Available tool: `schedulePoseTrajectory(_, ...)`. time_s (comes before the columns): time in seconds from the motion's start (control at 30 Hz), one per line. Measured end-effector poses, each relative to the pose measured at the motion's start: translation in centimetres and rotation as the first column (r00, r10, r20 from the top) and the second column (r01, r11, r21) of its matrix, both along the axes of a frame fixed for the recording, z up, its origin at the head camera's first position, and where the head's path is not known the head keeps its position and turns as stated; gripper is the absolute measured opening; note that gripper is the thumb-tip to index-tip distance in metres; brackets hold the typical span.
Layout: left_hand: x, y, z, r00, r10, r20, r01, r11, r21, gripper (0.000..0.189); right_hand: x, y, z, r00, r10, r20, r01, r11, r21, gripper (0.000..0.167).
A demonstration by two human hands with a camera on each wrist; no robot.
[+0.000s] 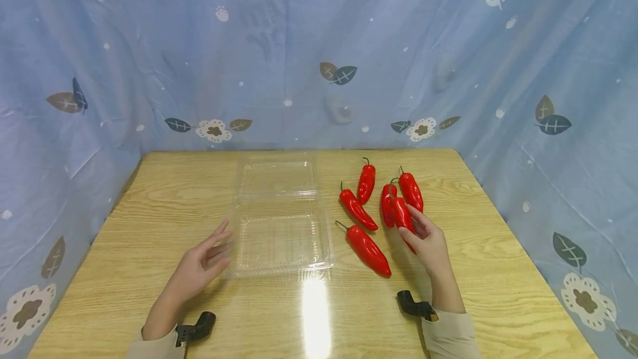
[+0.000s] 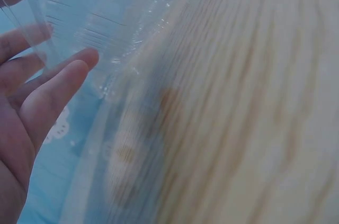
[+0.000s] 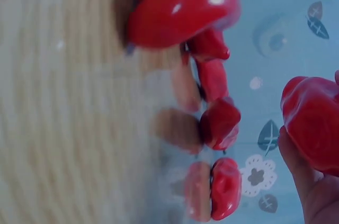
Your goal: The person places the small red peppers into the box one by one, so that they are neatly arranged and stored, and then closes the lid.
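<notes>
My right hand (image 1: 430,241) pinches a long red pepper (image 1: 401,216) between thumb and fingers. In the right wrist view the held pepper (image 3: 312,123) hangs at the right edge, above the table's level. A clear plastic clamshell box (image 1: 326,262) lies opened out on the table, its lid half (image 1: 240,179) folded back toward the curtain. At the box's left side is my left hand (image 1: 196,267), fingers loosely extended and gripping nothing. Those fingers overlap the clear plastic (image 2: 111,23) in the left wrist view.
More red peppers lie right of the box: one nearest me (image 1: 369,251), one behind it (image 1: 358,209), one at the back (image 1: 366,183), and a pair (image 1: 411,191) by my right hand. A patterned blue curtain (image 1: 289,43) encloses the wooden table (image 1: 149,209).
</notes>
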State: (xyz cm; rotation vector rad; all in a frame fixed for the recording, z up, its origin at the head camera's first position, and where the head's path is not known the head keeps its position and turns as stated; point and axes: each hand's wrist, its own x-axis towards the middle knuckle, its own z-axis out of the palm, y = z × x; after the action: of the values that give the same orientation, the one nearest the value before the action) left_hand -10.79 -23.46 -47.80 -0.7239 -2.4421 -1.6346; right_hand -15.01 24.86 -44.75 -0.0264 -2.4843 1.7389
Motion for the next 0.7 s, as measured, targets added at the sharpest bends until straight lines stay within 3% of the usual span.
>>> schedulePoseTrajectory(0.53, 0.1, 0.0, 0.2, 1.0, 0.026, -0.007, -0.026, 0.999, -0.043, 0.049, 0.0, -1.7, 1.5, 0.978, 0.176, -0.109, -0.185, 0.98, -0.077, 0.053)
schedulePoseTrajectory(0.7, 0.1, 0.0, 0.2, 0.999, 0.038, 0.009, -0.037, 0.998, -0.057, 0.049, 0.0, -2.4, 2.3, 0.973, 0.211, -0.098, -0.219, 0.972, -0.082, 0.054)
